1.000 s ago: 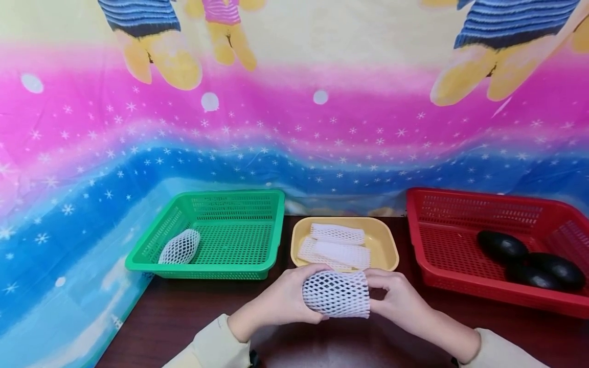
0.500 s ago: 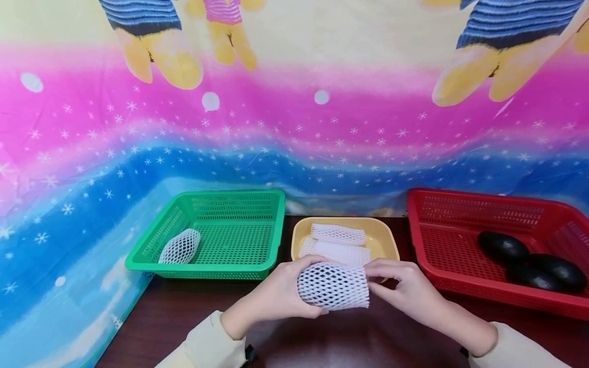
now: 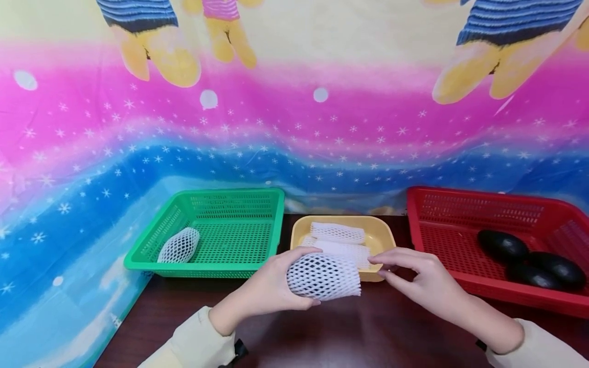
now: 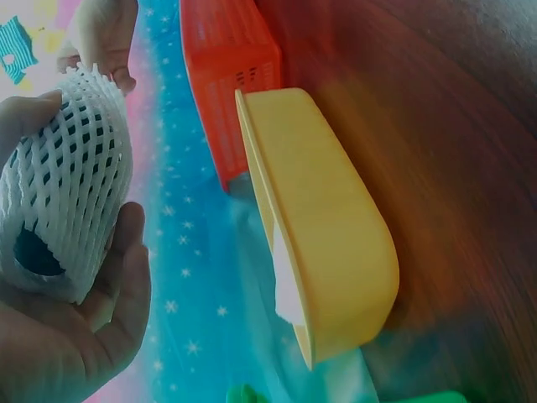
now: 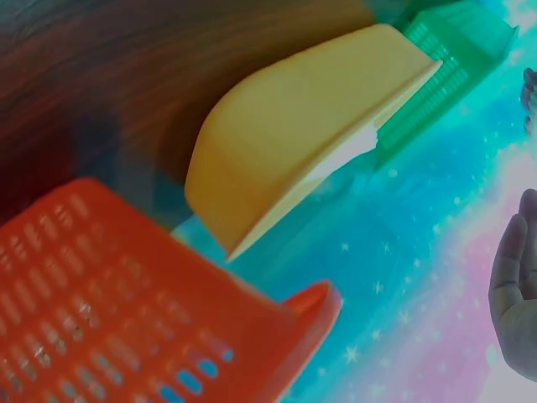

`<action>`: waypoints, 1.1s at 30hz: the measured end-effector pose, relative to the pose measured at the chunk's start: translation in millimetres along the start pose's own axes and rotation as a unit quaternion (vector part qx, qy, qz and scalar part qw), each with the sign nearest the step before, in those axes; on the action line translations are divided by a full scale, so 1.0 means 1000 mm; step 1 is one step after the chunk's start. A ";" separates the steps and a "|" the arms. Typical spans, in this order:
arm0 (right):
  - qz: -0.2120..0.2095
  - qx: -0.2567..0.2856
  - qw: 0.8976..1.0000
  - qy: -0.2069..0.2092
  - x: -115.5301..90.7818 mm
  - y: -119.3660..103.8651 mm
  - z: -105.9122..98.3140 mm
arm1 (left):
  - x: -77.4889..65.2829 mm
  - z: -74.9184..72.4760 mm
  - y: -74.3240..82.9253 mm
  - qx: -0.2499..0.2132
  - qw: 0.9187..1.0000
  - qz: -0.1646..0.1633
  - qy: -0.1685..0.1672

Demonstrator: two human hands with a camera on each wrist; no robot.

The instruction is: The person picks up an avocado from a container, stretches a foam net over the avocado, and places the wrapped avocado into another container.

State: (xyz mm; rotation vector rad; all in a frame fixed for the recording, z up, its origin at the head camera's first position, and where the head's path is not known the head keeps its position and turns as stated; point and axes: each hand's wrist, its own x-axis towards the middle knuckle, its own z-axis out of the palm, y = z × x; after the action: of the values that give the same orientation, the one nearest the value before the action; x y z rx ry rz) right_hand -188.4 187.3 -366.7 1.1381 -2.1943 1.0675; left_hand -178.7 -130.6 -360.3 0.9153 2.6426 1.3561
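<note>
My left hand (image 3: pixel 271 283) grips a dark oval fruit in a white foam net sleeve (image 3: pixel 324 276), held above the table in front of the cream tray. In the left wrist view, thumb and fingers wrap the foam net sleeve (image 4: pixel 80 168), and the dark skin shows through its mesh and the opening near the palm. The sleeve's loose end points right. My right hand (image 3: pixel 423 276) is apart from the sleeve, thumb and fingers spread with nothing between them, overlapping the tray's right edge. Flat white foam net sleeves (image 3: pixel 338 233) lie in the cream tray (image 3: pixel 384 240).
At the left stands a green basket (image 3: pixel 239 245) with one netted fruit (image 3: pixel 179 245) inside. At the right, a red basket (image 3: pixel 442 240) holds several glossy black oval fruits (image 3: pixel 502 246). A patterned cloth (image 3: pixel 322 153) hangs behind the dark wooden table (image 3: pixel 322 337).
The right hand has let go of the sleeve's end and drawn away to the right. My left hand has moved slightly left and up with the netted fruit.
</note>
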 end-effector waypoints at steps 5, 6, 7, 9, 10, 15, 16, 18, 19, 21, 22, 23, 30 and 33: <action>0.019 -0.049 0.999 0.010 0.001 -0.001 -0.013 | -0.002 -0.009 -0.003 0.012 0.999 -0.010 0.031; 0.024 -0.058 0.998 0.010 0.001 -0.002 -0.016 | -0.002 -0.011 -0.003 0.014 0.999 -0.016 0.037; 0.030 -0.066 0.997 0.009 0.001 -0.002 -0.018 | -0.003 -0.013 -0.003 0.018 0.999 -0.021 0.043; 0.042 -0.082 0.996 0.005 0.002 -0.003 -0.024 | -0.004 -0.017 -0.003 0.027 0.997 -0.036 0.057; 0.049 -0.091 0.995 0.003 0.002 -0.003 -0.026 | -0.005 -0.019 -0.003 0.037 0.996 -0.043 0.066; 0.082 -0.138 0.987 -0.007 0.001 -0.002 -0.041 | -0.007 -0.030 -0.004 0.091 0.986 -0.071 0.119; 0.088 -0.145 0.985 -0.011 0.000 -0.001 -0.044 | -0.008 -0.033 -0.005 0.094 0.985 -0.072 0.128; 0.095 -0.164 0.982 -0.019 0.000 0.001 -0.049 | -0.008 -0.039 -0.007 0.091 0.983 -0.070 0.143; 0.096 -0.175 0.980 -0.023 -0.001 0.003 -0.052 | -0.009 -0.042 -0.008 0.088 0.982 -0.068 0.150; 0.099 -0.191 0.976 -0.034 -0.002 0.005 -0.058 | -0.009 -0.049 -0.012 0.085 0.981 -0.067 0.159; 0.102 -0.199 0.974 -0.041 -0.003 0.007 -0.061 | -0.010 -0.052 -0.014 0.087 0.981 -0.066 0.163; 0.103 -0.206 0.972 -0.046 -0.004 0.009 -0.063 | -0.010 -0.054 -0.017 0.091 0.980 -0.067 0.167; 0.150 -0.211 0.963 -0.075 -0.013 0.021 -0.082 | -0.015 -0.071 -0.035 0.109 0.973 -0.095 0.181; 0.175 -0.214 0.958 -0.081 -0.017 0.027 -0.090 | -0.016 -0.079 -0.043 0.106 0.970 -0.118 0.186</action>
State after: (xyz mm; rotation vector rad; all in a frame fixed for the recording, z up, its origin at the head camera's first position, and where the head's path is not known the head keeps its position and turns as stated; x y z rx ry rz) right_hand -197.5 277.0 -335.7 0.6800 -2.6537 0.5858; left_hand -208.7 -215.7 -347.6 0.3625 3.0982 1.3157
